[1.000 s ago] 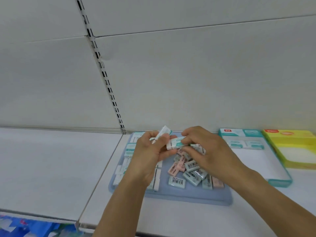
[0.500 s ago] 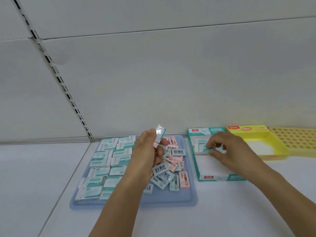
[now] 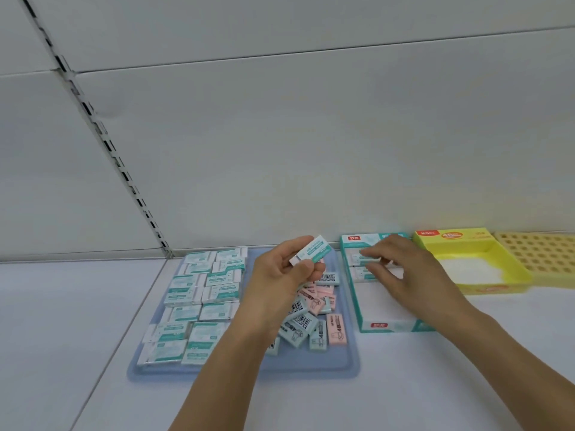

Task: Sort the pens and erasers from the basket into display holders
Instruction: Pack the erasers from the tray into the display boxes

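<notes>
we see the left hand (image 3: 281,276) raised over the blue tray (image 3: 348,362) on the white shelf (image 3: 62,321), its thumb and fingers pinching one white-and-teal eraser (image 3: 311,254) clear of the pile. in the tray, large teal erasers (image 3: 199,306) lie in rows on the left — small pink and blue ones (image 3: 314,312) are heaped on the right. the right hand (image 3: 401,269) reaches into the teal display box (image 3: 389,325) just beside the tray, fingertips on an eraser at its far end (image 3: 361,261); we cannot tell whether it grips it. a yellow box (image 3: 485,286) stands further right.
</notes>
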The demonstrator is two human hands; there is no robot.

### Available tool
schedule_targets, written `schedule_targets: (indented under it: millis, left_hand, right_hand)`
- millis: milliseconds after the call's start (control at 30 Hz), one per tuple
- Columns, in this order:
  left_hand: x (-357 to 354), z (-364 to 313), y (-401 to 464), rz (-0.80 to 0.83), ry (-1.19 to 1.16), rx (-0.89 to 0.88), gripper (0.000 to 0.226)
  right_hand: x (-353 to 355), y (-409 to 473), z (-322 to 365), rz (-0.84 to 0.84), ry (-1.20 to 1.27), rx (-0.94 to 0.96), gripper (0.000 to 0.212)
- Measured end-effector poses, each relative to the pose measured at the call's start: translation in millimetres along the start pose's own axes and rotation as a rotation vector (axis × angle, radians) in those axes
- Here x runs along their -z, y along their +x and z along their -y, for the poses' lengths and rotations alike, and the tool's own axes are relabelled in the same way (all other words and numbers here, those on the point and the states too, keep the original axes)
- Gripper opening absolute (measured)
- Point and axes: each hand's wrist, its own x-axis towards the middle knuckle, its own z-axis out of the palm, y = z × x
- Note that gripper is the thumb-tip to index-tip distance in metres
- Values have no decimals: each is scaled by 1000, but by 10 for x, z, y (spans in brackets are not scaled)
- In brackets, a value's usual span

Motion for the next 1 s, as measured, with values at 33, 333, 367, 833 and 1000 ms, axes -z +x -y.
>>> schedule_targets:
  millis: [33, 333, 367, 833, 1000]
  left_hand:
    - [-11, 0, 5, 27, 6, 2, 35]
    - [-261, -107, 102, 212, -96, -11, 40]
    - [-299, -119, 148, 204, -63, -14, 38]
    - [-757, 153, 597, 179, 1385, -480, 18]
    - [-794, 199, 603, 166, 1468, -544, 18]
  right_hand:
    - [28, 2, 68, -37, 68, 21, 26]
    - [252, 113, 249, 6, -206, 380, 32]
    - [280, 88, 194, -11, -240, 352, 29]
    - [390, -49, -180, 314, -651, -32, 35]
    - [341, -17, -176, 327, -654, -72, 32]
